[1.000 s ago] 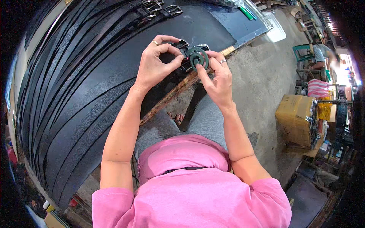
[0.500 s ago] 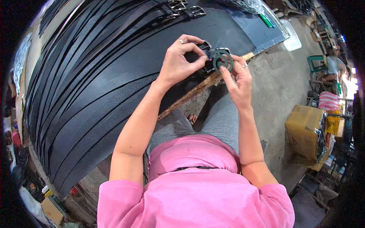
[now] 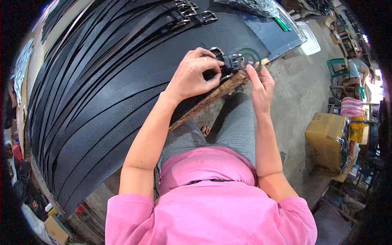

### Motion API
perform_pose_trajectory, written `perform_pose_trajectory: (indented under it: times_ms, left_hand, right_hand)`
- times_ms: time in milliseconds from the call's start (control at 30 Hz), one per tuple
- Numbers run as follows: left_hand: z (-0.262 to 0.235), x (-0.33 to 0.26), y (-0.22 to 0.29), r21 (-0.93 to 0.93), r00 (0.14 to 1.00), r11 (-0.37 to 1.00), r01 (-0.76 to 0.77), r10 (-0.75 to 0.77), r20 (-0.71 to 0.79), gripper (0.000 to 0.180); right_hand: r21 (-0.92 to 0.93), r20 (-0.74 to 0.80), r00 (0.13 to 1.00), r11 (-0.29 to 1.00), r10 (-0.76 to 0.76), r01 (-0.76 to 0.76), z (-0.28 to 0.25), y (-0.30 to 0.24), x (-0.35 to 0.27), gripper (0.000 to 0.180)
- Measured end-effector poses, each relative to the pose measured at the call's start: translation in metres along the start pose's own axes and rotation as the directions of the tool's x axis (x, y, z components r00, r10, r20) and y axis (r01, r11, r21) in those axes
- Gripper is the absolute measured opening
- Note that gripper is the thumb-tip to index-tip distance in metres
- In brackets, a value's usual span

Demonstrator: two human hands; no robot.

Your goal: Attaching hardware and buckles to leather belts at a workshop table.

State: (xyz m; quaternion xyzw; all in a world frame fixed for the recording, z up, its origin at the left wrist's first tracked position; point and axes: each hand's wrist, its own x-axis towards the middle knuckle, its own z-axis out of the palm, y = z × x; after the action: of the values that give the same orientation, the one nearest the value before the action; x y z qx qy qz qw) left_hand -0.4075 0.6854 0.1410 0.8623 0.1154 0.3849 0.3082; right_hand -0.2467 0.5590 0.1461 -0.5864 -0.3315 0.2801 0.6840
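Observation:
My left hand (image 3: 195, 75) is curled in a pinch, thumb and forefinger closed at the strap end of a black belt (image 3: 232, 63) with a silver buckle (image 3: 236, 56). Just right of that buckle, my right hand (image 3: 261, 83) grips a flat dark green ring (image 3: 249, 50) between thumb and fingers. Its exact kind is unclear. Another buckle (image 3: 217, 51) shows behind my left fingertips. What lies under the left fingers is partly hidden.
Many long black straps (image 3: 85, 81) fan over the table at left, several buckles (image 3: 185, 10) at their far end. A worn wooden edge (image 3: 208, 102) runs before me. Green pens (image 3: 281, 23) lie far right. A cardboard box (image 3: 326, 141) stands on the floor; a person (image 3: 356, 69) sits beyond.
My right hand has moved slightly right with the green ring, away from my left fingers. More of the belt and its buckle shows between the hands.

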Motion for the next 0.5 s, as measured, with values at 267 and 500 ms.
perform_pose_trajectory:
  times_ms: [267, 500]
  left_hand:
    - [-0.014, 0.005, 0.02, 0.051, 0.983, 0.986, 0.161, -0.165, 0.075, 0.012]
    - [0.013, 0.044, 0.004, 0.112, 0.918, 0.911, 0.397, -0.393, -0.055, 0.024]
  right_hand:
    - [0.045, 0.024, 1.0, 0.999, -0.002, 0.001, -0.011, 0.005, 0.007, 0.01]
    - [0.015, -0.059, 0.991, 0.993, -0.12, 0.121, -0.01, -0.005, 0.018, 0.015]
